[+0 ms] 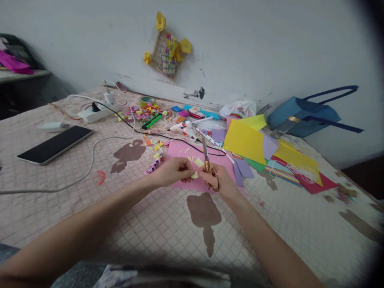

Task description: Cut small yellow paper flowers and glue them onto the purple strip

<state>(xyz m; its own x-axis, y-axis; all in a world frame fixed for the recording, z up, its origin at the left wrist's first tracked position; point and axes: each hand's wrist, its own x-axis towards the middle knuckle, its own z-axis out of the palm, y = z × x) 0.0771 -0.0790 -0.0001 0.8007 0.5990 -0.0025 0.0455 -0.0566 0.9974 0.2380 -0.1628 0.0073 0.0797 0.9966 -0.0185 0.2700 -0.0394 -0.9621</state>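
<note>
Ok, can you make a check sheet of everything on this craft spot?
Surface: patterned mat with brown shapes printed on it.
Job's things: small yellow scrap pinched in left hand; scissors in right hand, blades pointing away; pink sheet under both hands.
Clutter: paper stack, paper bits, green marker, glue gun, tape roll, phone, plastic bag.
Grippers: left hand shut on the scrap, right hand shut on the scissors.
Cables: power strip, white cable, black cable across the mat.
Surroundings: wall with paper-flower craft; blue bag leaning there.
</note>
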